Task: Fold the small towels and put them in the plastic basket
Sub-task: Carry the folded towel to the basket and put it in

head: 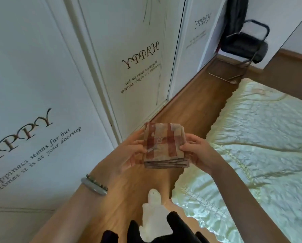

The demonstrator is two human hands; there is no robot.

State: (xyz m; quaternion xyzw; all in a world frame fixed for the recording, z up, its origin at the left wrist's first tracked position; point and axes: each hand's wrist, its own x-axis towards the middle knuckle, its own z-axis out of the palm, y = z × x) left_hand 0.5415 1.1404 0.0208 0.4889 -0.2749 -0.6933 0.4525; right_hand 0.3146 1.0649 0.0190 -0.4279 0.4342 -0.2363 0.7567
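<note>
A small beige towel with red-brown checks [164,144] is folded into a thick square and held in the air above the wooden floor. My left hand [131,149] grips its left edge, thumb on top and fingers underneath. On the other side, my right hand [197,151] pinches the right edge in the same way. Several folded layers show along the towel's near edge. No plastic basket is in view.
White wardrobe doors [67,85] with "HAPPY" lettering run along the left. A bed with a pale yellow-green cover [260,146] fills the right. A strip of wooden floor [190,106] lies between them. A dark chair [245,42] stands at the far end. White and black items [155,221] sit near my feet.
</note>
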